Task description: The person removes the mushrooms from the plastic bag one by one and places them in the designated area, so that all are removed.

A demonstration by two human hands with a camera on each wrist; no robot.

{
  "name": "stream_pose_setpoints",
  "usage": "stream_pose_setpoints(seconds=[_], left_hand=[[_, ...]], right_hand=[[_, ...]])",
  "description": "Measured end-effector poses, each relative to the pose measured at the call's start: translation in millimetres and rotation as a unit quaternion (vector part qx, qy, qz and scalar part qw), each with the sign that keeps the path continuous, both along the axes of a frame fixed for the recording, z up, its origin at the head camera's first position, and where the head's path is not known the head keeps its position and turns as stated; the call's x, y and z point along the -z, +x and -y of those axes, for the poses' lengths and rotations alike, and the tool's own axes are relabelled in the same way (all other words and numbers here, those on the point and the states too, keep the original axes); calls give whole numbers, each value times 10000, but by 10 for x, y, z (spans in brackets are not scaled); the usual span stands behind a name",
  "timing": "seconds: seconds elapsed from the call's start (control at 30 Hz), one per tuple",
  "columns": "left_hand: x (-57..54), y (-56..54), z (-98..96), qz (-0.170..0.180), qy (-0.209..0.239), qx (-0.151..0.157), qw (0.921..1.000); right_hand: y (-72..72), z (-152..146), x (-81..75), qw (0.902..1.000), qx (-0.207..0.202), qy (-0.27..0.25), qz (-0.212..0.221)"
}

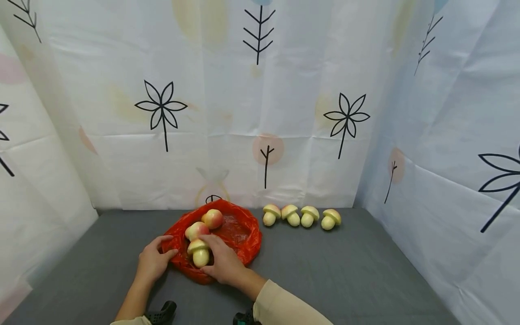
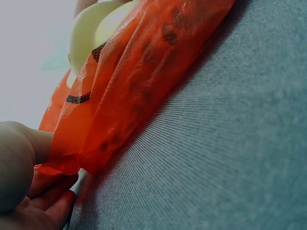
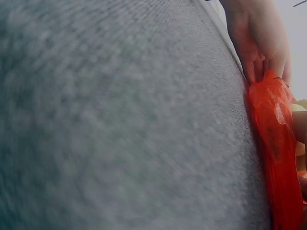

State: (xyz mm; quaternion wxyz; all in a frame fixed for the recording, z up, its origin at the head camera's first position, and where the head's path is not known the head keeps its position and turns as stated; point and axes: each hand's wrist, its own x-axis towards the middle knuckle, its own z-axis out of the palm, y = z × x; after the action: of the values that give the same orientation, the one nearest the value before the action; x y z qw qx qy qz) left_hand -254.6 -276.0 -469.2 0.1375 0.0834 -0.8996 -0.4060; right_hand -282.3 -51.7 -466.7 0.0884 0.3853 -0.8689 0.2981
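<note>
A red plastic bag [image 1: 253, 232] lies spread open on the grey table, its rim rolled into a ring. At its left side my left hand [image 1: 153, 262] pinches the rim; the left wrist view shows the thumb over the red film [image 2: 91, 129] and fingers beneath. My right hand [image 1: 227, 264] reaches over the bag's near edge and grips a pale yellow model mushroom [image 1: 200, 257], stem towards me, inside the ring. Behind it in the bag lie two rounded red-and-yellow pieces [image 1: 213, 219], whose undersides are hidden. In the right wrist view the bag covers most of the mushroom.
Right of the bag, several more model mushrooms [image 1: 310, 215] stand in a row near the table's back edge. A white patterned curtain [image 1: 300, 90] rises behind the grey table [image 1: 325, 280] and along both sides.
</note>
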Motion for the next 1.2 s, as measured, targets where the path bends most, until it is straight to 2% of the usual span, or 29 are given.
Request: stream_pose_setpoints(seconds=[0.4,0.67,1.0,1.2], left_hand=[[-1,-7,7,-37,13,32,10000],[-16,3,-2,9,4,28,10000],[-25,26,-12,81,86,-26,9999],[-19,11,-12,77,75,-38,9999]], right_hand=[[-22,-93,-101,9992,3,-343,-223],[-42,-249,-172,9967,112,-802,105],[-110,-548,-216,9967,173,-789,100],[-132,-741,-280,9957,253,-883,-156]])
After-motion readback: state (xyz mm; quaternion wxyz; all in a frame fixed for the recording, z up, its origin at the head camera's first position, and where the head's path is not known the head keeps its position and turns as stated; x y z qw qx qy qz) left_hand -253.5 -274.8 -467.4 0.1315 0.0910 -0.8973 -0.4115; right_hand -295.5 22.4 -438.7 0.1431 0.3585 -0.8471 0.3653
